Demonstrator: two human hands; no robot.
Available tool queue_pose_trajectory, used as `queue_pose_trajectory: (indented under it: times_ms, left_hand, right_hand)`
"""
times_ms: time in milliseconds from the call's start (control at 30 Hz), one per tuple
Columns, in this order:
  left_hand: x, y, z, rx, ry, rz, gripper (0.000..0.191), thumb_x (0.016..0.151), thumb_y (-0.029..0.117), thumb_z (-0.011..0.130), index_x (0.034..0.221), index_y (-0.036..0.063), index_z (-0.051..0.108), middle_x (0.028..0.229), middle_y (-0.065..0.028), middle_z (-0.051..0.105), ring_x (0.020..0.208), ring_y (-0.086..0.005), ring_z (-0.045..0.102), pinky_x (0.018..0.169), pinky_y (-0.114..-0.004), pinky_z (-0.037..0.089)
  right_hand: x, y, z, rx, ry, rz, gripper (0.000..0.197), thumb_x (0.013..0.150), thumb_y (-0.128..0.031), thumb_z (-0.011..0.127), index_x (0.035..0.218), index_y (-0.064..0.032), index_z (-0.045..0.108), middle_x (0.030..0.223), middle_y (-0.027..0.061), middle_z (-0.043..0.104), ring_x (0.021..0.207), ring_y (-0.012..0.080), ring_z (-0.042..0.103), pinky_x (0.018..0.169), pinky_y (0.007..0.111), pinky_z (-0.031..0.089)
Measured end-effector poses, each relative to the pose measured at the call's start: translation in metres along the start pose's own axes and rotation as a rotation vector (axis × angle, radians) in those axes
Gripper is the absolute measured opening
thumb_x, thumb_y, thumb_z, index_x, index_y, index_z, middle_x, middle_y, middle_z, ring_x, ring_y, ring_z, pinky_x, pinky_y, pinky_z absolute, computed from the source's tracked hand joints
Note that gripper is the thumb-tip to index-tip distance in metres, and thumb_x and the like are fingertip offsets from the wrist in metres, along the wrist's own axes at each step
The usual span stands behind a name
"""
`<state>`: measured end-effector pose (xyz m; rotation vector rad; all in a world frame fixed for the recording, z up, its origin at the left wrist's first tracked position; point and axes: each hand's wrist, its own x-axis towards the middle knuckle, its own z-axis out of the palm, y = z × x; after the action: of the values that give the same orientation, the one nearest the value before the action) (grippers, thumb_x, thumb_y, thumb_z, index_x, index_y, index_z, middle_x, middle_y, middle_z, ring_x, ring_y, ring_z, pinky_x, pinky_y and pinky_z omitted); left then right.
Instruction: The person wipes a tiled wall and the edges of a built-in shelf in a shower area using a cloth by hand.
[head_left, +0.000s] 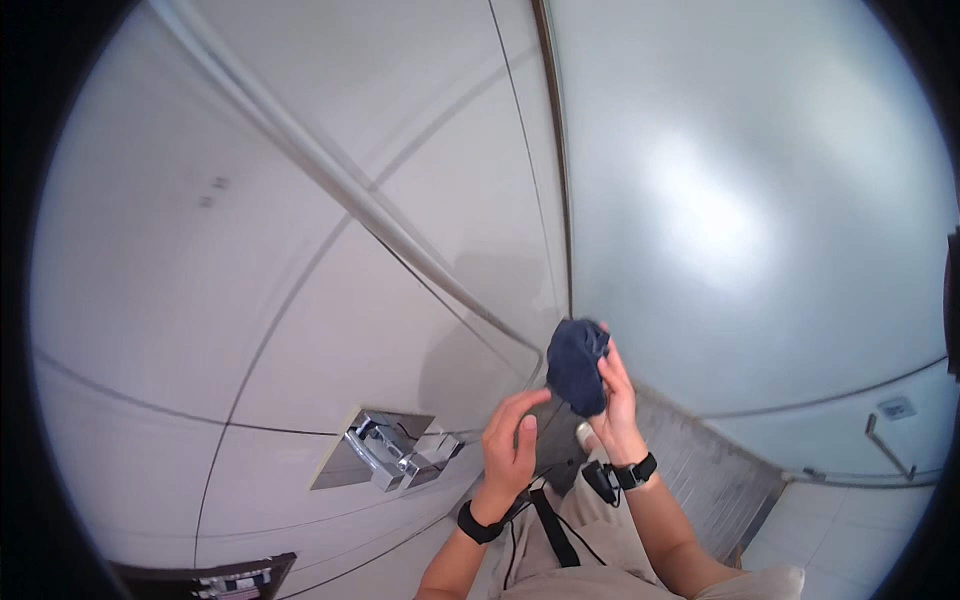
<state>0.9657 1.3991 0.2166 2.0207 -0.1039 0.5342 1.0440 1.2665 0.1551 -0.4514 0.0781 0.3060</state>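
A dark navy piece of cloth (576, 367), bunched into a rounded shape, is held up in front of me. My right hand (621, 409) grips it from the right side, with the thumb and fingers along its edge. To the left of the cloth is my left hand (511, 442), fingers apart. Its fingertips reach the lower left edge of the cloth; whether they touch it I cannot tell. Each wrist wears a black band, and a small black device (600, 482) hangs beside the right one.
A chrome mixer tap (394, 454) juts from the light tiled wall (300, 300) at left. Across that wall runs a pale pipe (337, 187). Frosted glass (750, 322) stands at right, with a metal handle (889, 448) low down. A dark-framed recess (172, 577) holds small items.
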Motion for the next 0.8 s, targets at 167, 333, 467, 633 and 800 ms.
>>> queue_pose_trajectory:
  times_ms: [167,333,467,633,800]
  left_hand:
    - [0.068,0.039,0.01,-0.105,0.162,0.16,0.054,0.099,0.027,0.042,0.143,-0.0023,0.031,0.144,-0.0186,0.038,0.134,-0.0293,0.036,0.11,-0.041,0.028]
    - [0.095,0.038,0.01,0.152,0.432,0.254,0.068,0.097,0.032,0.045,0.146,-0.0069,0.017,0.154,-0.0226,0.016,0.143,-0.0353,0.016,0.115,-0.045,0.013]
    - [0.081,0.026,0.0,0.266,0.556,0.199,0.075,0.096,0.034,0.047,0.147,-0.0074,0.01,0.155,-0.0249,0.009,0.144,-0.0393,0.007,0.115,-0.047,0.007]
    - [0.057,0.021,-0.032,0.396,0.579,0.163,0.075,0.094,0.025,0.051,0.147,-0.0064,0.009,0.154,-0.0274,0.007,0.142,-0.0444,0.007,0.114,-0.052,0.008]
    - [0.043,0.021,-0.057,0.492,0.466,0.101,0.074,0.096,0.032,0.047,0.147,-0.0062,0.009,0.155,-0.0244,0.009,0.144,-0.0404,0.008,0.115,-0.05,0.007]
  right_hand:
    - [0.06,-0.077,0.137,-0.299,-0.392,-0.383,0.065,0.096,-0.009,0.046,0.152,-0.0068,0.013,0.153,0.0146,0.025,0.138,0.0217,0.03,0.112,0.032,0.026]
    - [0.088,-0.092,0.251,-0.71,-0.783,-0.906,0.064,0.093,-0.003,0.046,0.15,-0.0009,0.016,0.156,0.0146,0.02,0.144,0.0245,0.019,0.115,0.034,0.016]
    - [0.102,-0.069,0.312,-0.899,-1.243,-1.314,0.064,0.081,0.005,0.054,0.143,-0.0016,0.037,0.149,0.0149,0.035,0.138,0.0334,0.032,0.113,0.038,0.026]
    - [0.113,-0.034,0.331,-1.258,-1.012,-1.838,0.055,0.08,-0.015,0.063,0.134,-0.0204,0.053,0.15,0.0035,0.036,0.14,0.0291,0.028,0.107,0.047,0.031]
    - [0.204,-0.106,0.34,-0.991,-0.63,-1.703,0.055,0.085,-0.011,0.057,0.139,-0.0181,0.048,0.15,0.0092,0.034,0.14,0.0377,0.024,0.112,0.049,0.024]
